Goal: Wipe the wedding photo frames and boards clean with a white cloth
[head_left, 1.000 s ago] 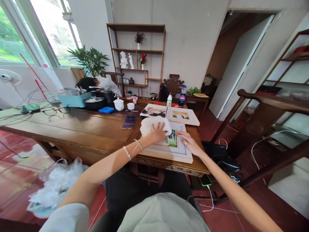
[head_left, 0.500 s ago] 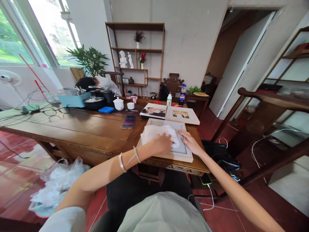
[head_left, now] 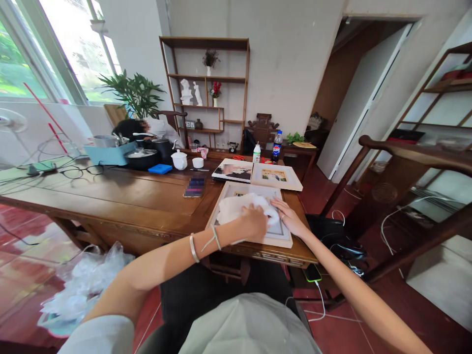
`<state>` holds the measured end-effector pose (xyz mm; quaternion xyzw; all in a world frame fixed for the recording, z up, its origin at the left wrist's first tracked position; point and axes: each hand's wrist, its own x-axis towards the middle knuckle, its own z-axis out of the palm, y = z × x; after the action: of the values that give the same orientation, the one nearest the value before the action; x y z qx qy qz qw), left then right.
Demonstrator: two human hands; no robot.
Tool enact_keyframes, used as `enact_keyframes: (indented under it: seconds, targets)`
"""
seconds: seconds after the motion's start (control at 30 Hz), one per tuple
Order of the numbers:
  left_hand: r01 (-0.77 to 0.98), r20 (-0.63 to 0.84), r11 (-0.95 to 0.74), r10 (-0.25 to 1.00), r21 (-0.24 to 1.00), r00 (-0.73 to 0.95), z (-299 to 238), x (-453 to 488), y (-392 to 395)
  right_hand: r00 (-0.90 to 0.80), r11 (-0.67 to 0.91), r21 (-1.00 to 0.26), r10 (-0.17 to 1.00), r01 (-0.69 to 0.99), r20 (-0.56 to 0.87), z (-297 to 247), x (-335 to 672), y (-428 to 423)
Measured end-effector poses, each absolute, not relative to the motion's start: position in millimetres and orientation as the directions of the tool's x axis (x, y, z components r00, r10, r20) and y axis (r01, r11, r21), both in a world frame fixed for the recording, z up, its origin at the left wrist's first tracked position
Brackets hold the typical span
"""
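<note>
A light-framed picture (head_left: 283,242) lies flat at the front edge of the wooden table. Over its middle is a crumpled white cloth (head_left: 230,209), perhaps tissue. My left hand (head_left: 255,222) presses down on this cloth with curled fingers, slightly blurred; the fingertips are partly hidden in its folds. On the right side of the frame rests my right hand (head_left: 289,217), its fingers stretched out flat and touching the surface, with nothing in its grip. Much of the picture is covered by the cloth and hands.
Two more pictures, a portrait (head_left: 233,170) and a framed one (head_left: 295,184), lie just behind. A phone (head_left: 194,187) is to the left; a white lidded pot (head_left: 179,160), a cup (head_left: 198,162) and a cola bottle (head_left: 277,146) stand farther back. A chair (head_left: 385,187) is at right.
My left hand has slid slightly right and toward me over the picture, bunching the cloth. My right hand stays at the frame's right side. The whole view has shifted a little.
</note>
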<state>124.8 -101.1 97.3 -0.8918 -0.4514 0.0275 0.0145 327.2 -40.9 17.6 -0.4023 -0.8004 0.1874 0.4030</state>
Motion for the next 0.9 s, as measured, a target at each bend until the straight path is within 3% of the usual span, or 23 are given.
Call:
enact_keyframes:
  seconds: [0.1, 0.17, 0.43, 0.63, 0.9]
  targets:
    - [0.906, -0.127, -0.417, 0.905, -0.073, 0.406, 97, 130, -61, -0.335, 0.600, -0.630, 0.799, 0.493, 0.499, 16, 326, -39]
    - [0.910, -0.122, -0.405, 0.911, -0.087, 0.393, 100, 131, -43, -0.329, 0.598, -0.630, 0.801, 0.496, 0.500, 15, 326, -38]
    - [0.797, -0.116, -0.602, 0.796, -0.047, 0.594, 115, 135, -78, -0.326, 0.574, -0.645, 0.819, 0.505, 0.473, 17, 326, -39]
    - [0.611, -0.087, -0.790, 0.614, -0.056, 0.785, 117, 125, -123, -0.398, 0.613, -0.626, 0.790, 0.482, 0.467, 18, 330, -38]
    - [0.610, -0.030, -0.781, 0.618, -0.135, 0.785, 119, 99, -142, -0.385, 0.624, -0.587, 0.781, 0.516, 0.492, 10, 328, -32]
